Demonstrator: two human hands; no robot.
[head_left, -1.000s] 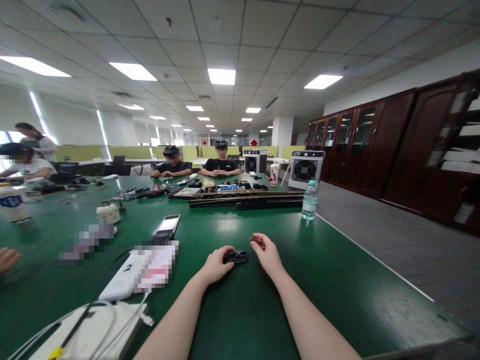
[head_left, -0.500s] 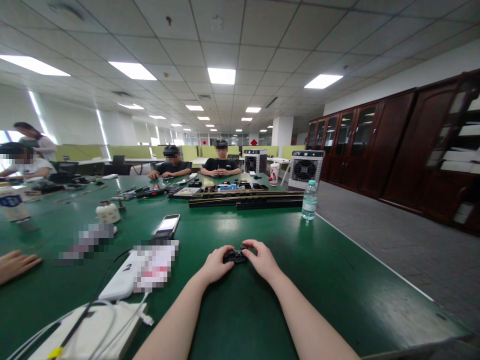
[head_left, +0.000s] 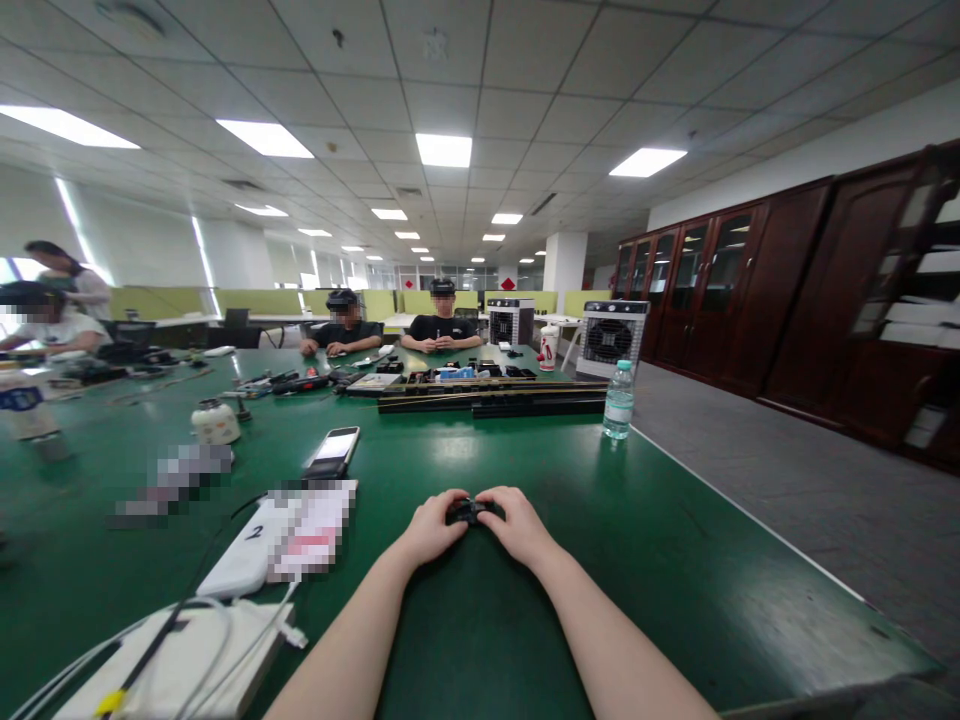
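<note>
A small black part (head_left: 471, 511), with some detail on its top that is too small to make out, is at the green table (head_left: 480, 620) in front of me. My left hand (head_left: 433, 525) is closed on its left side, fingers behind and thumb in front. On the right side, my right hand (head_left: 519, 522) grips it the same way, fingertips curled over the far edge. The two hands nearly meet, and between them they hide much of the part.
To the left lie a phone (head_left: 334, 452), a white power bank (head_left: 241, 550) marked 2, cables and a cream box (head_left: 225, 660). A water bottle (head_left: 618, 402) stands at the right edge. Long black rails (head_left: 495, 400) lie across the table; people sit beyond.
My right hand has come down and left, its fingers lowered from above the black part onto it. My left hand is nearly still. Another person's hand has left the left edge.
</note>
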